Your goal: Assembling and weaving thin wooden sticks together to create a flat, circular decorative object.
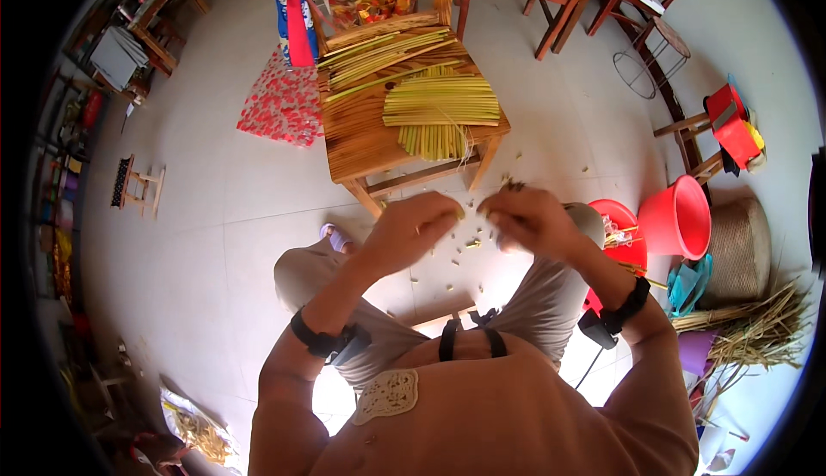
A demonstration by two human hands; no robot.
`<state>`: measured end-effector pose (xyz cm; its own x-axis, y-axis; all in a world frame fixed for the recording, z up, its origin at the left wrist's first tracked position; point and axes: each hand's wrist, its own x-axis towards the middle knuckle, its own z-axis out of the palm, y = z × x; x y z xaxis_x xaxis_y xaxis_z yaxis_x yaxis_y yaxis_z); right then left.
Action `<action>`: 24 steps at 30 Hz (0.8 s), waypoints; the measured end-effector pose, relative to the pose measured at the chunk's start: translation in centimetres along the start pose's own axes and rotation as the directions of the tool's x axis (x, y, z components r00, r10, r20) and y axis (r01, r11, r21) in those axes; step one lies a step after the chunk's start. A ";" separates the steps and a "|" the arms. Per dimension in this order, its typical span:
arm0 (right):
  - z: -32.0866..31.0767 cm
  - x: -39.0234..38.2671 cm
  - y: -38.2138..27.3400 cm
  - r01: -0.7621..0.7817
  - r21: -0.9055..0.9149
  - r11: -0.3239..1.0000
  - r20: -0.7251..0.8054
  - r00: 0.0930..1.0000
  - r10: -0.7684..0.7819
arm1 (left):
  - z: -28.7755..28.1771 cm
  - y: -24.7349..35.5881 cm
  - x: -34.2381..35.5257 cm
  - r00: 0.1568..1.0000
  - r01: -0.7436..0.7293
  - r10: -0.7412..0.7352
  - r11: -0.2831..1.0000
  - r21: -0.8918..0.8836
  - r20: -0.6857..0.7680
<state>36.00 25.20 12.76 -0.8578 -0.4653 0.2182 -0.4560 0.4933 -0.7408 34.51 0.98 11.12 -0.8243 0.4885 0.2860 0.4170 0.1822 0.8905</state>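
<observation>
Wooden chair, seat [357,147] brown and grained: toward the backrest, a loose spread of yellow-green stalks [379,57]; nearer the front right, a crossed set of stalks [441,102], one layer laid over another, with thin pale strands [466,142]. Floor [249,175], pale: short scraps [473,244] scattered before the chair; one small wooden stool [141,187], left; one red bucket [658,218], right.

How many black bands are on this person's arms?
2. The left black band is around the left forearm, and the right black band is around the right forearm. Clothing could hide others.
</observation>
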 end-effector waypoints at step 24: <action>3.0 32.2 18.8 0.107 -0.691 0.715 -0.130 0.954 -0.269 | -8.5 -15.6 5.9 0.714 -0.102 -0.592 0.441 -0.892 -0.374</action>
<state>0.52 17.33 3.94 -0.7270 -0.4809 0.4900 -0.5817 0.8106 -0.0674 19.84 -6.26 1.92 -0.9787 -0.0778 -0.1902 -0.0740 -0.7303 0.6791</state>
